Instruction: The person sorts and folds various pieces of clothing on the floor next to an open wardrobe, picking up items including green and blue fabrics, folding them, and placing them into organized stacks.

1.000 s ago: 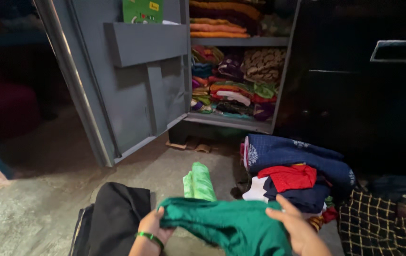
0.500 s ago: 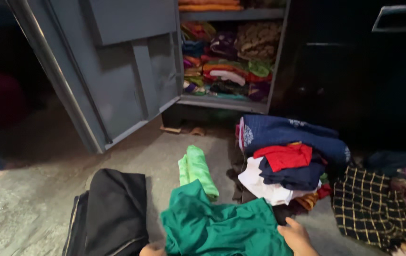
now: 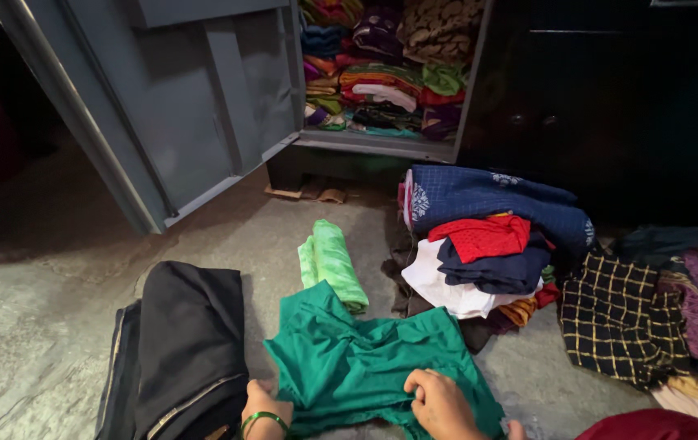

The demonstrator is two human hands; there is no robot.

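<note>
Both your hands grip the green garment (image 3: 365,358) spread on the floor (image 3: 39,326): left hand (image 3: 261,401) fingers pinching its edge beside the black cloth (image 3: 182,350), right hand (image 3: 440,399) fingers bunching fabric

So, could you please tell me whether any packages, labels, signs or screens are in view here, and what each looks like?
None that can be made out: only clothes, such as the green garment under both hands, the floor and the grey metal cupboard.
</note>
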